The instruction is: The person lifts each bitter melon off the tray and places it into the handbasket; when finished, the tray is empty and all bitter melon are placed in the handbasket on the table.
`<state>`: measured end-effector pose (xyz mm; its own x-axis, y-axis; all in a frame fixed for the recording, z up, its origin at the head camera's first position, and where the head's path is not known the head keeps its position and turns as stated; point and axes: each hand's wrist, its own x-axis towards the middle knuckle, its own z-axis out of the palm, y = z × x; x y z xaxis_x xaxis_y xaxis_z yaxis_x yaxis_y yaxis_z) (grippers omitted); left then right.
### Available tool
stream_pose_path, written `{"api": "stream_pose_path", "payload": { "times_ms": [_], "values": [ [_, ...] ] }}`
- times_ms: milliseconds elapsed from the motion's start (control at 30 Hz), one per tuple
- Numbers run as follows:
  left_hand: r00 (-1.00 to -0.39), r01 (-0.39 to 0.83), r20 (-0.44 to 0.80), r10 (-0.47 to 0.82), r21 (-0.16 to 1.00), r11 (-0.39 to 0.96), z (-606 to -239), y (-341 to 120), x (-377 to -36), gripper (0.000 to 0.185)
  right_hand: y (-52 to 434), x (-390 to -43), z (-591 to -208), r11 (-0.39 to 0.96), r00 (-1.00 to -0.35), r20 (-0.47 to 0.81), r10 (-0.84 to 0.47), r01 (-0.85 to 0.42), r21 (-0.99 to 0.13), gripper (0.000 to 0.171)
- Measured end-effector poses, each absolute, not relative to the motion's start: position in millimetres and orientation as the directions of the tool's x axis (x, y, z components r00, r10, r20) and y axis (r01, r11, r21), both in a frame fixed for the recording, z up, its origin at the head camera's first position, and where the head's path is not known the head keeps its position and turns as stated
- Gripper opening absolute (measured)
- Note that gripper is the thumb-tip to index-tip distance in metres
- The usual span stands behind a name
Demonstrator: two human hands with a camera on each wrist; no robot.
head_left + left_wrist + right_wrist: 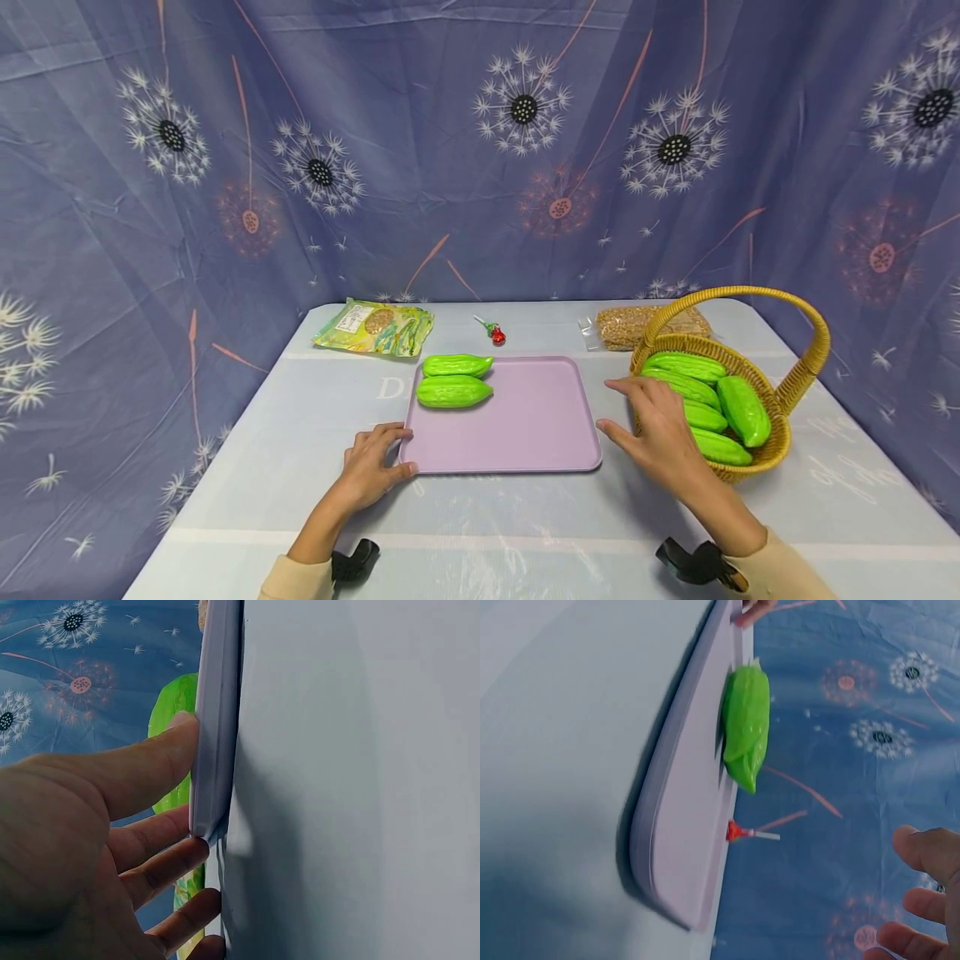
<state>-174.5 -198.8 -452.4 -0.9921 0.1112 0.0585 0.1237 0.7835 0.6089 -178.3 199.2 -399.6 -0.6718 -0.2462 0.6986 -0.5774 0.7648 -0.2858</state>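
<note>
My left hand (372, 467) touches the near left corner of a lilac tray (525, 417), its thumb and fingertips at the rim. Two bright green bitter melons (454, 392) lie side by side at the tray's left end, stems pointing right. In the right wrist view, one bitter melon (746, 724) shows on the tray. Between the tray and a yellow woven basket (787, 433), my right hand (660, 425) hovers with thumb and fingers spread, nothing between them. It partly covers the basket's left side. Several more bitter melons (742, 411) fill the basket.
A green printed food packet (375, 327) lies at the back left. Behind the tray is a small red and green lollipop-like item (495, 333) with a white stick. A clear bag of brown grains (630, 327) sits behind the basket, whose tall handle (817, 342) arches up.
</note>
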Motion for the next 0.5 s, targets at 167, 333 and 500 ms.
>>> {"api": "stream_pose_path", "payload": {
  "times_ms": [167, 333, 500],
  "values": [
    [-0.992, 0.125, 0.06, 0.111, 0.609, 0.783, -453, -198, -175, 0.047, 182, -187, -404, 0.733, -0.633, 0.712, -0.304, -0.632, -0.25, 0.056],
    [-0.992, 0.128, 0.065, 0.112, 0.609, 0.782, -453, -198, -175, 0.047, 165, -193, -407, 0.724, -0.615, 0.711, -0.34, -0.654, -0.219, 0.056],
    [-0.991, 0.132, 0.074, 0.11, 0.609, 0.782, -452, -198, -175, 0.046, 147, -199, -408, 0.712, -0.618, 0.696, -0.364, -0.667, -0.22, 0.055]
  ]
}}
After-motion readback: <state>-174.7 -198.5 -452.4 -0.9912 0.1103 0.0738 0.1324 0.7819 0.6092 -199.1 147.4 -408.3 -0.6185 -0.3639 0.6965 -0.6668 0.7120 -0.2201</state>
